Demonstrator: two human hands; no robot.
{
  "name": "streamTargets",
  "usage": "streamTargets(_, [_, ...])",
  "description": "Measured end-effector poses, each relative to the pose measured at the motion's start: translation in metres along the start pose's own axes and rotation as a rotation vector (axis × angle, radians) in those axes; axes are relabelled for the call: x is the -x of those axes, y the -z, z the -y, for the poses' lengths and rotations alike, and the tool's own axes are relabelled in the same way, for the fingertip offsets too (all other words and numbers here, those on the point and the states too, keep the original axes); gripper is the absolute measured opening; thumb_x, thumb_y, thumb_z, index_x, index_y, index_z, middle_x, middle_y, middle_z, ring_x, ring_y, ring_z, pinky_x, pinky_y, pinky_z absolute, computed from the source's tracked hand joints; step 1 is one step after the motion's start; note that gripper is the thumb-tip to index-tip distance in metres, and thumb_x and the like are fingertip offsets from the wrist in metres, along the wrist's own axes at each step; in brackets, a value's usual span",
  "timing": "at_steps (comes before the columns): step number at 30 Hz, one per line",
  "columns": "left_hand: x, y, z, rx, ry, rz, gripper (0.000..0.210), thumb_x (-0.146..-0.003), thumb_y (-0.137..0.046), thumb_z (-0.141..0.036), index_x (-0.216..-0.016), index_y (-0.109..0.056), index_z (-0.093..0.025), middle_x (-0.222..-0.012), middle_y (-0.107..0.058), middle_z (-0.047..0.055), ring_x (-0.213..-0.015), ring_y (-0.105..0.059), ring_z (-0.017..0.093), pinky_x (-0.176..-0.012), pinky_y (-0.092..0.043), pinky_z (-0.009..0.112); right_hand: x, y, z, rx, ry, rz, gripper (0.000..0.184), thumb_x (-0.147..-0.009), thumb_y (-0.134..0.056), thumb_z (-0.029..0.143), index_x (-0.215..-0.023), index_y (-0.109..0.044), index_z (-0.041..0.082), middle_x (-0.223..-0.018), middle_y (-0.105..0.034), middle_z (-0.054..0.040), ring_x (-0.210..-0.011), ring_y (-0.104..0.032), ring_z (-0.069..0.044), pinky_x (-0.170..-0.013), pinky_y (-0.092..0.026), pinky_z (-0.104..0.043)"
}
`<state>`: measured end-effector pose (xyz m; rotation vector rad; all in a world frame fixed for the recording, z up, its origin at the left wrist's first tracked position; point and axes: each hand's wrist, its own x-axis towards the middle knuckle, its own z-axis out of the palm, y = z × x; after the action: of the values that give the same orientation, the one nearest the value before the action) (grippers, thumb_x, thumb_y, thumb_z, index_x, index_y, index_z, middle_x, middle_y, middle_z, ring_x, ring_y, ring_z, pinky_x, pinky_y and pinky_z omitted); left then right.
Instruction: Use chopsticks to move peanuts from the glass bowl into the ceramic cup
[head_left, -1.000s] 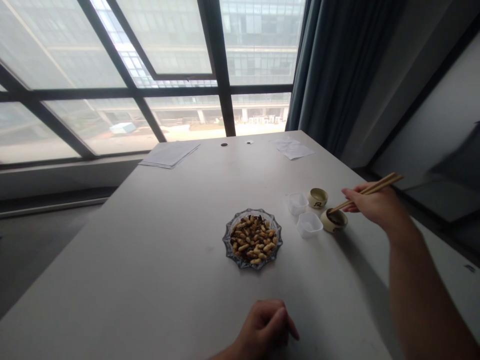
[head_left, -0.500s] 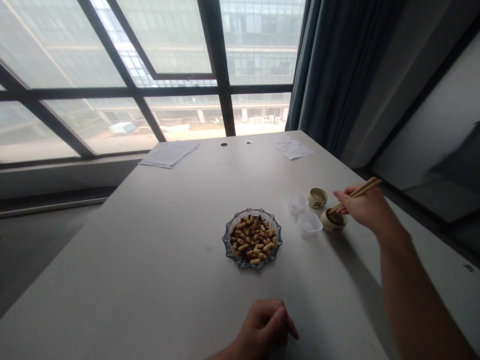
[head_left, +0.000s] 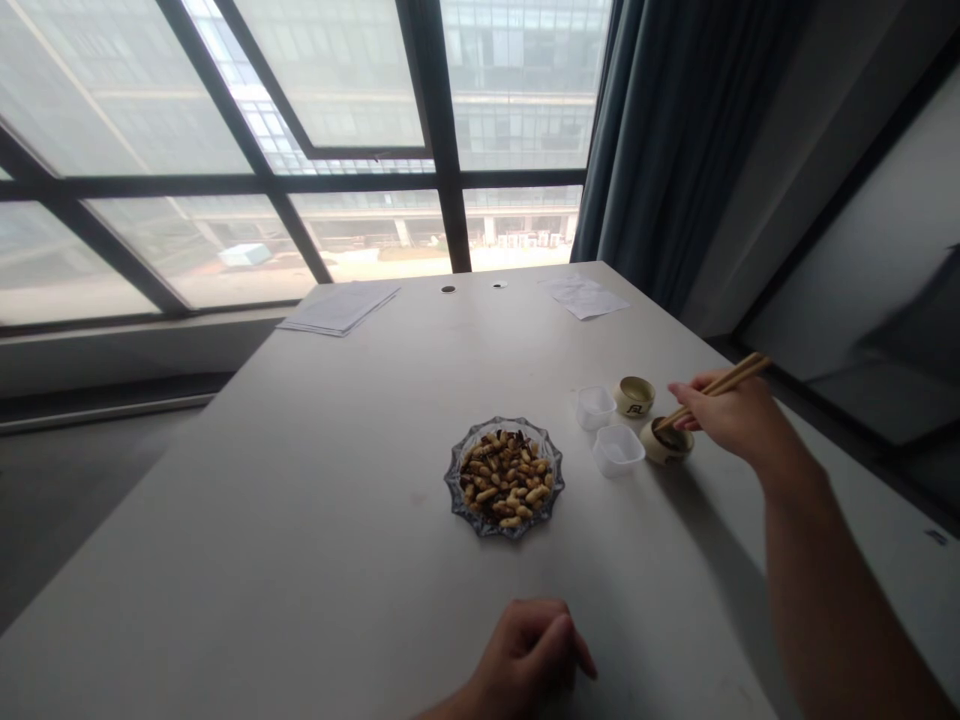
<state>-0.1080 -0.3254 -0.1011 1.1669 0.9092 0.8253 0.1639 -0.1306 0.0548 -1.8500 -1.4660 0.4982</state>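
Observation:
My right hand [head_left: 727,410] is closed around a pair of wooden chopsticks [head_left: 731,377], whose tips reach down into a small cream ceramic bowl [head_left: 667,450]. What lies inside that bowl is too dark to make out. A second cream bowl [head_left: 636,402] with a dark character on its side stands just behind it. To their left sit two clear plastic containers [head_left: 619,455]. A scalloped glass dish [head_left: 461,508] at the middle holds many peanuts [head_left: 510,480] mixed with dark bits. Nearer to me, my left hand [head_left: 529,650] rests on the table with its fingers curled in, apart from everything else.
The white table [head_left: 300,520] stretches toward a large window. A stack of papers [head_left: 341,308] lies at its far left and loose sheets [head_left: 589,297] at the far right. Two round fittings are set near the far edge. A dark blue curtain [head_left: 652,150] hangs behind.
My right hand and the chopsticks have shifted very slightly to the right, with the tips still in the bowl. My left hand and the glass dish have stayed in place.

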Motion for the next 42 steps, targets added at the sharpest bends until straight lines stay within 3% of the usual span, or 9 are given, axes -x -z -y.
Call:
streamTargets(7, [0.000, 0.000, -0.001, 0.020, -0.018, 0.003, 0.085, -0.090, -0.048, -0.083, -0.071, -0.079, -0.007, -0.051, -0.044, 0.000, -0.047, -0.040, 0.010, -0.050, -0.029, 0.023, -0.007, 0.003, -0.010, -0.050, 0.027, -0.065, 0.019, -0.082, -0.078, 0.031, -0.069, -0.067, 0.022, -0.057, -0.072, -0.0053, -0.059, -0.077, -0.027, -0.053, -0.060, -0.031])
streamTargets(11, [0.000, 0.000, -0.003, 0.012, -0.026, 0.006, 0.085, -0.090, -0.048, -0.083, -0.071, -0.080, -0.007, -0.052, -0.045, 0.000, -0.048, -0.042, 0.010, -0.051, -0.031, 0.023, 0.005, 0.007, 0.008, -0.164, 0.119, -0.143, 0.024, -0.087, -0.075, 0.037, -0.071, -0.069, 0.021, -0.059, -0.073, -0.0061, -0.055, -0.075, -0.024, -0.048, -0.057, -0.029])
streamTargets(13, [0.000, 0.000, -0.003, 0.012, -0.017, 0.007, 0.086, -0.089, -0.047, -0.084, -0.071, -0.080, -0.007, -0.052, -0.045, 0.000, -0.048, -0.042, 0.010, -0.050, -0.030, 0.024, 0.018, 0.002, 0.025, -0.276, 0.173, -0.059, 0.028, -0.088, -0.076, 0.042, -0.072, -0.072, 0.020, -0.062, -0.075, -0.0063, -0.055, -0.074, -0.022, -0.049, -0.056, -0.027])
streamTargets(15, [0.000, 0.000, -0.003, 0.003, -0.015, 0.007, 0.088, -0.089, -0.046, -0.086, -0.071, -0.080, -0.007, -0.052, -0.045, 0.000, -0.047, -0.042, 0.010, -0.050, -0.030, 0.024, 0.034, -0.010, 0.041, -0.343, 0.256, 0.133, 0.031, -0.089, -0.076, 0.046, -0.073, -0.074, 0.019, -0.065, -0.077, -0.0063, -0.057, -0.074, -0.020, -0.052, -0.056, -0.026])
streamTargets(19, [0.000, 0.000, -0.005, -0.037, -0.020, 0.007, 0.089, -0.089, -0.044, -0.086, -0.071, -0.080, -0.007, -0.052, -0.046, 0.001, -0.048, -0.042, 0.010, -0.051, -0.031, 0.024, 0.064, -0.055, 0.057, -0.371, 0.425, 0.466, 0.034, -0.095, -0.069, 0.045, -0.073, -0.074, 0.018, -0.069, -0.077, -0.0047, -0.062, -0.073, -0.017, -0.060, -0.054, -0.025])
streamTargets(22, [0.000, -0.001, -0.006, -0.036, -0.006, 0.003, 0.089, -0.089, -0.044, -0.087, -0.071, -0.080, -0.007, -0.051, -0.045, 0.000, -0.047, -0.042, 0.010, -0.050, -0.031, 0.024, 0.077, -0.085, 0.058, -0.349, 0.501, 0.590, 0.032, -0.098, -0.065, 0.038, -0.074, -0.074, 0.018, -0.068, -0.076, -0.0029, -0.064, -0.071, -0.017, -0.062, -0.052, -0.026])
streamTargets(29, [-0.001, -0.002, -0.004, -0.037, -0.014, 0.005, 0.089, -0.088, -0.043, -0.087, -0.071, -0.080, -0.008, -0.051, -0.047, 0.001, -0.048, -0.043, 0.011, -0.050, -0.030, 0.023, 0.074, -0.085, 0.053, -0.259, 0.403, 0.532, 0.034, -0.096, -0.065, 0.034, -0.065, -0.070, 0.019, -0.062, -0.074, -0.0022, -0.060, -0.071, -0.018, -0.060, -0.051, -0.026])
streamTargets(37, [0.000, -0.002, -0.006, -0.040, -0.004, -0.003, 0.090, -0.087, -0.043, -0.089, -0.072, -0.080, -0.009, -0.051, -0.048, 0.002, -0.048, -0.044, 0.011, -0.051, -0.031, 0.024, 0.079, -0.092, 0.057, -0.256, 0.466, 0.590, 0.027, -0.096, -0.065, 0.030, -0.073, -0.073, 0.019, -0.067, -0.076, -0.0021, -0.065, -0.071, -0.019, -0.066, -0.051, -0.028])
streamTargets(42, [0.001, -0.002, -0.007, -0.043, -0.017, -0.003, 0.089, -0.089, -0.042, -0.086, -0.072, -0.081, -0.008, -0.051, -0.047, 0.002, -0.049, -0.044, 0.011, -0.051, -0.031, 0.024, 0.075, -0.081, 0.057, -0.200, 0.477, 0.473, 0.033, -0.098, -0.063, 0.033, -0.069, -0.071, 0.020, -0.067, -0.075, -0.0026, -0.065, -0.069, -0.019, -0.065, -0.049, -0.028])
